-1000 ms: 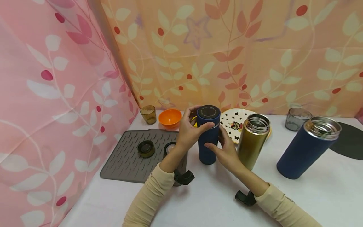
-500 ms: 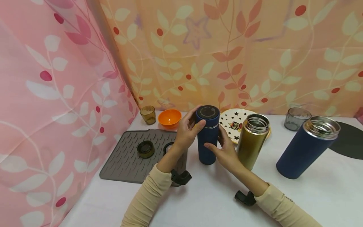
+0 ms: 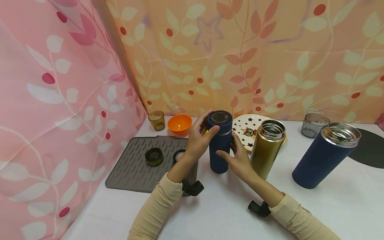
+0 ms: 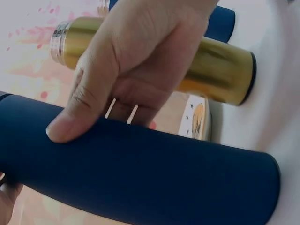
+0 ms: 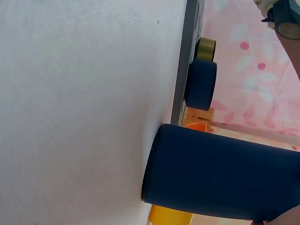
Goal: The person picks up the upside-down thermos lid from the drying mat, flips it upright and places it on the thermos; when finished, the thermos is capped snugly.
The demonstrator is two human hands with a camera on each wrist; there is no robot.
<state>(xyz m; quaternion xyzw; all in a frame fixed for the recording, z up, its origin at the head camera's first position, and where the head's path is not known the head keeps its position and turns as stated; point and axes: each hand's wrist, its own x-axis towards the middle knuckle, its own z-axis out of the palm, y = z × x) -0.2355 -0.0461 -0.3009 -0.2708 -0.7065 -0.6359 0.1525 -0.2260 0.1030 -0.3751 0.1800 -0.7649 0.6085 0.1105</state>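
A slim dark blue thermos (image 3: pixel 219 155) with a capped top stands upright on the white table in the head view. My left hand (image 3: pixel 196 141) grips its lid (image 3: pixel 221 125), thumb in front and fingers behind. Lower down, my right hand (image 3: pixel 240 160) holds the body from the right, its thumb on the near side; the left wrist view shows this hold. The far fingers are partly hidden. Just right of it, an uncapped gold thermos (image 3: pixel 265 153) leans in the head view, and a larger uncapped blue thermos (image 3: pixel 321 158) is farther right.
On a grey mat (image 3: pixel 126 170) at left sit an olive-edged lid (image 3: pixel 154 156) and a blue lid (image 5: pixel 201 84). Behind stand an amber glass (image 3: pixel 156 120), an orange bowl (image 3: pixel 180 125), a star-patterned plate (image 3: pixel 244 125) and a clear glass (image 3: pixel 313 126). A black round mat (image 3: pixel 369 150) lies right.
My left hand has shifted slightly left, its thumb sliding from the front of the lid toward its left side. My right hand keeps its hold, and the thermos stays in place.
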